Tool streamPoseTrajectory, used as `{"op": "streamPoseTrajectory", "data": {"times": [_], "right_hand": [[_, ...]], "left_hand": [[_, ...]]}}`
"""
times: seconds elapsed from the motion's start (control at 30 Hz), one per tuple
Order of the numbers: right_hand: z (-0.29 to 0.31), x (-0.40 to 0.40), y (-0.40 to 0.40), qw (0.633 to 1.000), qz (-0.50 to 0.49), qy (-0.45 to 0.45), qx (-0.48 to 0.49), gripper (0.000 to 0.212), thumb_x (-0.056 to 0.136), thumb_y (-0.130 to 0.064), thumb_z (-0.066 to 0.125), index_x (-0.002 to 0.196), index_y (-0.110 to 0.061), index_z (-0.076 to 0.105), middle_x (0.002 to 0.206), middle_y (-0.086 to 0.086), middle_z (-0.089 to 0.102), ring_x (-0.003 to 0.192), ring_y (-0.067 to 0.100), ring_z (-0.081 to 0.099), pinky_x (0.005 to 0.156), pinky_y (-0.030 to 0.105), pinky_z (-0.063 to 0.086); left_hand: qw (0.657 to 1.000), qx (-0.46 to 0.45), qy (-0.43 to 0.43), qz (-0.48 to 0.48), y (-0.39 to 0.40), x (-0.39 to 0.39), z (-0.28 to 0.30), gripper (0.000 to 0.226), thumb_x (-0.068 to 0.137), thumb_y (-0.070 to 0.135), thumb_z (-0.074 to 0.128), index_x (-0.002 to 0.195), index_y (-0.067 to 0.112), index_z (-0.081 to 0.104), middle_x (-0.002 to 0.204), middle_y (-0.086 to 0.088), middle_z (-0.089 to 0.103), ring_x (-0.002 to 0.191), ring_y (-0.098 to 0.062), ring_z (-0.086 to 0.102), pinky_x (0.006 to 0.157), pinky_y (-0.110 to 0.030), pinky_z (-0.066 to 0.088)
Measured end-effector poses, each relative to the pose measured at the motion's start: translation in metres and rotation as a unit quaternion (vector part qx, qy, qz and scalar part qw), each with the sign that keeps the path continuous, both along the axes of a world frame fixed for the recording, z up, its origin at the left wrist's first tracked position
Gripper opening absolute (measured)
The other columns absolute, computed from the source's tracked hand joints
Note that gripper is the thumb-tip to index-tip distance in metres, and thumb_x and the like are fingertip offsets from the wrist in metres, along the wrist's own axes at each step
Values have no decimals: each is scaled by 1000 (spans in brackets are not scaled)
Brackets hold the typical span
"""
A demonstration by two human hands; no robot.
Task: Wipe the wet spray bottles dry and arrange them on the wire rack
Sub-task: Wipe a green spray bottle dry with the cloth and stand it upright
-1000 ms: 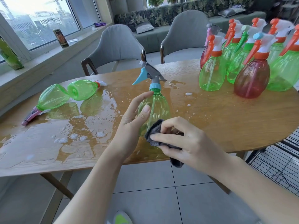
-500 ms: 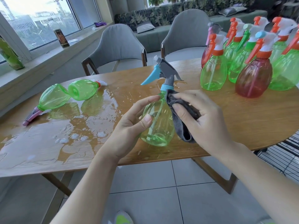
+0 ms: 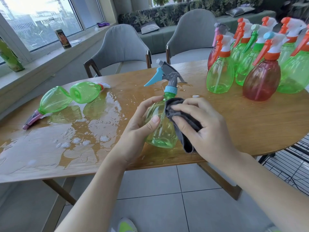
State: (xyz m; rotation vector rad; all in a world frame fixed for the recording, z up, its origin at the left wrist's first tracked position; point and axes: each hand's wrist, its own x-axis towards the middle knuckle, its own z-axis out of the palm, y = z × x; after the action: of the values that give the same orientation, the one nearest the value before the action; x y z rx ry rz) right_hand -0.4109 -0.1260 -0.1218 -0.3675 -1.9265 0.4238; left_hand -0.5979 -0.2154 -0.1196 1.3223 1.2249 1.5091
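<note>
while left hand (image 3: 140, 124) fingers grip the green bottle (image 3: 160, 129), right hand (image 3: 205, 129) fingers clutch the grey cloth (image 3: 185, 121).

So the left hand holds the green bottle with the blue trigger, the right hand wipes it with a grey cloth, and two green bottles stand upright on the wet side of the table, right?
Not quite. The head view shows those two green bottles lying on their sides on the wet table, not upright. The rest holds: the left hand holds the bottle and the right hand presses the grey cloth to it.

Upright green bottle (image 3: 161, 126), grey cloth (image 3: 182, 118)
</note>
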Motion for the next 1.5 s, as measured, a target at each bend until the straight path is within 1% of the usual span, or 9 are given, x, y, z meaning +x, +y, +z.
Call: {"op": "streamPoseTrajectory", "data": {"times": [0.13,0.33,0.43,0.5,0.7,0.9,1.07,1.27,1.5], "right_hand": [[-12,5,-10,993,86,-62,49,19,94,-11,75,111,-5,77,106,11,62,100,15,62,93,19,47],[-23,8,-12,977,96,-118,153,20,101,-11,65,117,-4,76,105,16,63,95,28,63,93,28,50],[-19,7,-4,977,78,-103,171,21,102,-11,67,119,-2,75,105,18,63,95,28,63,92,29,51],[-15,5,0,983,64,-75,153,23,99,-10,70,120,-1,74,107,19,63,95,26,63,92,28,52],[2,-4,13,999,-4,17,35,25,99,-11,69,121,-1,72,110,13,64,104,12,61,95,15,44],[-2,-5,6,998,8,24,-55,27,98,-17,68,122,-6,73,113,4,64,108,10,62,94,19,47],[-9,-1,-1,999,30,9,-10,25,97,-17,71,118,-3,74,111,11,65,107,16,64,96,19,47],[1,0,6,1000,-9,16,8,25,97,-14,69,118,-2,74,109,12,65,105,8,60,97,12,42],[-20,4,-8,990,85,-64,93,21,94,-7,75,114,-2,76,105,15,64,97,20,64,91,23,51]], "left_hand": [[999,-10,-30,31,2,5,4,46,100,38,61,145,33,56,144,-13,64,126,-35,63,102,-47,51],[998,-33,12,42,3,2,5,47,98,43,65,144,38,59,153,-7,59,145,-37,51,123,-64,34],[999,-34,-18,15,2,0,6,50,97,39,66,146,34,59,149,-10,61,137,-36,58,111,-51,48],[999,-35,-38,-11,-1,0,7,47,98,31,64,145,33,60,143,-13,64,128,-34,64,102,-45,55],[999,-28,-18,-16,-5,-14,3,57,94,35,80,147,32,61,153,-13,57,143,-40,53,121,-68,37],[999,-16,-34,-7,-7,-7,4,49,96,16,63,144,25,63,152,-12,61,135,-27,62,106,-37,54],[999,-3,-15,34,-6,-2,2,46,96,34,68,142,35,64,153,-13,57,142,-42,54,119,-65,41],[999,-2,-9,35,-6,5,3,46,97,36,69,142,36,63,154,-9,57,146,-39,50,118,-65,42],[997,-12,-32,70,-3,15,10,39,107,29,60,146,32,58,131,2,73,118,-24,70,94,-37,57]]}}
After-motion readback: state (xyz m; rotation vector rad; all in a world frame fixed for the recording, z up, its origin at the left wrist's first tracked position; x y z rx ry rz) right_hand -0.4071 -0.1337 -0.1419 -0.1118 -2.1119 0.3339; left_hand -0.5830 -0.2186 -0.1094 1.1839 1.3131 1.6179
